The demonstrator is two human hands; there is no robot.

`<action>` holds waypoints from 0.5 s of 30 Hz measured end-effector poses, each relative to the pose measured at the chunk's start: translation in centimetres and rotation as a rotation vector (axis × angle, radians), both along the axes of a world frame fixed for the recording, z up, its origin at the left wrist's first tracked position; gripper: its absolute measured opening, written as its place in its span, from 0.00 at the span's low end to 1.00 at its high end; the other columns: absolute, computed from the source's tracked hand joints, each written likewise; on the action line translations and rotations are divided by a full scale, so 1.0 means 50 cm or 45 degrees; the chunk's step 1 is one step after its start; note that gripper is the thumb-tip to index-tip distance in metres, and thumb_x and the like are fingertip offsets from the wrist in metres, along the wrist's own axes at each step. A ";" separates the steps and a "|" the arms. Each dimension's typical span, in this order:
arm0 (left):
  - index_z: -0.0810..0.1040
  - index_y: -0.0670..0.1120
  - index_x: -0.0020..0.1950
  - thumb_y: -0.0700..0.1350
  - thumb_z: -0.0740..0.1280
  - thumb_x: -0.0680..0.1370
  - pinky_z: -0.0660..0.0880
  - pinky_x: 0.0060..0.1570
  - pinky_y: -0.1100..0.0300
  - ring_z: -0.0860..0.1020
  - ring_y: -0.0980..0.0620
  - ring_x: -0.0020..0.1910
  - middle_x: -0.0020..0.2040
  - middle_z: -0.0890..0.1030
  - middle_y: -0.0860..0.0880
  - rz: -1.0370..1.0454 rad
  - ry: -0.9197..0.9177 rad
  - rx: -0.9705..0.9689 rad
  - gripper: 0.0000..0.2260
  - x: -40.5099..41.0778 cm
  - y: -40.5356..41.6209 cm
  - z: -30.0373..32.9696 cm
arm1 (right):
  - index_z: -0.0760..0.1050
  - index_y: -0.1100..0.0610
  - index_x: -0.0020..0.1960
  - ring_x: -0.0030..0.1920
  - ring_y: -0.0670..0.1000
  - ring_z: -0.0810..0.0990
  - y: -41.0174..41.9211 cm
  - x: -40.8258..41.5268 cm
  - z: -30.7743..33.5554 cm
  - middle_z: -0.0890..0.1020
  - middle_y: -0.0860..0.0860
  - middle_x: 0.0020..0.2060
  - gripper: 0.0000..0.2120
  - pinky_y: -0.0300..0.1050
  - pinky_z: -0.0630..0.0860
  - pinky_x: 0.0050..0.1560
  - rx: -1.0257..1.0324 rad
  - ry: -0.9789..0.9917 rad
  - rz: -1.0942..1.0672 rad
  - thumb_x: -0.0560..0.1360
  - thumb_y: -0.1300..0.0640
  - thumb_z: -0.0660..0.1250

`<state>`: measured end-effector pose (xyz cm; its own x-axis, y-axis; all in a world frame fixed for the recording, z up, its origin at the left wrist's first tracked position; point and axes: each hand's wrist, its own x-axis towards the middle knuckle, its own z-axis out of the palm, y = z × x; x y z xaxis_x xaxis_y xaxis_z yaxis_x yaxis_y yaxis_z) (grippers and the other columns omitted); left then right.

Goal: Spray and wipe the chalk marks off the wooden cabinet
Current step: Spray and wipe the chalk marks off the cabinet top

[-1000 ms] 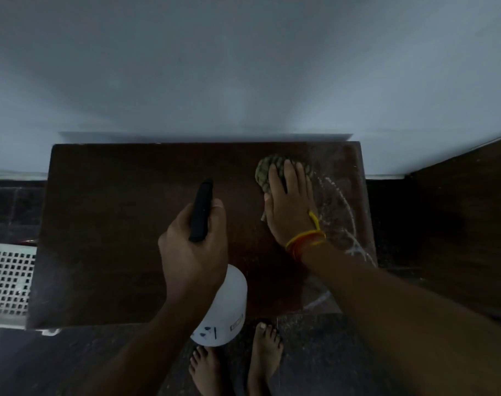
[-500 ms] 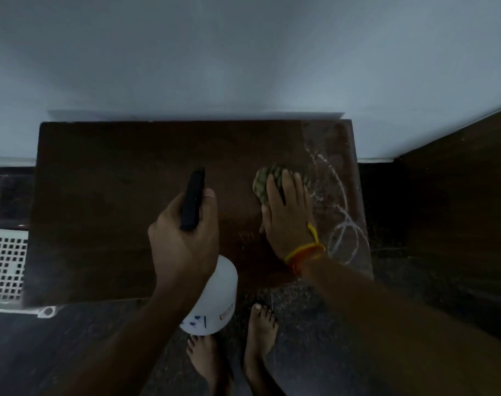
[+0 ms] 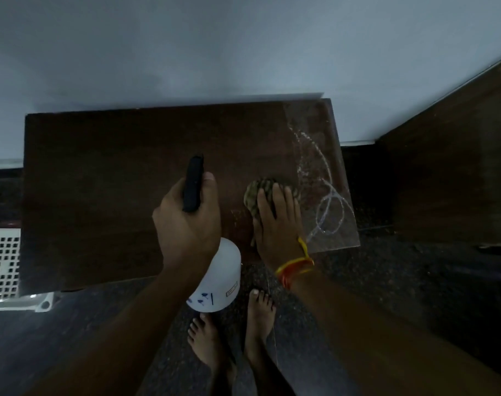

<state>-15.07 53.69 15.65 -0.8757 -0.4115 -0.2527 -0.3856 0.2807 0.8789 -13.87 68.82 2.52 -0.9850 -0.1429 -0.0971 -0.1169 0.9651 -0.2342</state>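
Note:
The dark wooden cabinet top [image 3: 106, 178] stands against a pale wall. White chalk loops [image 3: 330, 207] cover its right end. My left hand [image 3: 186, 221] grips the black head of a white spray bottle [image 3: 219, 284], held over the cabinet's front edge. My right hand [image 3: 277, 224] presses flat on a greenish checked cloth [image 3: 257, 190], just left of the chalk loops. Most of the cloth is hidden under my palm.
A white perforated plastic basket [image 3: 2, 264] sits on the floor at the left. Dark wooden furniture [image 3: 454, 167] stands at the right. My bare feet [image 3: 232, 338] are on the speckled dark floor in front of the cabinet.
My right hand has slid the cloth toward me along the cabinet top, from the back part to the front part. My left hand keeps its grip on the bottle.

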 end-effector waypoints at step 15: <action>0.72 0.57 0.36 0.56 0.62 0.80 0.78 0.30 0.40 0.78 0.38 0.32 0.36 0.79 0.39 -0.005 0.004 -0.094 0.13 0.070 0.041 -0.006 | 0.61 0.56 0.73 0.73 0.65 0.60 -0.006 0.042 -0.010 0.64 0.61 0.72 0.25 0.63 0.57 0.71 -0.055 0.014 -0.007 0.78 0.52 0.58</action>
<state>-11.55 55.76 15.36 -0.8780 -0.4257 -0.2187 -0.3815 0.3464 0.8570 -11.78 68.52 2.00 -0.9867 -0.1417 -0.0798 -0.1149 0.9547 -0.2745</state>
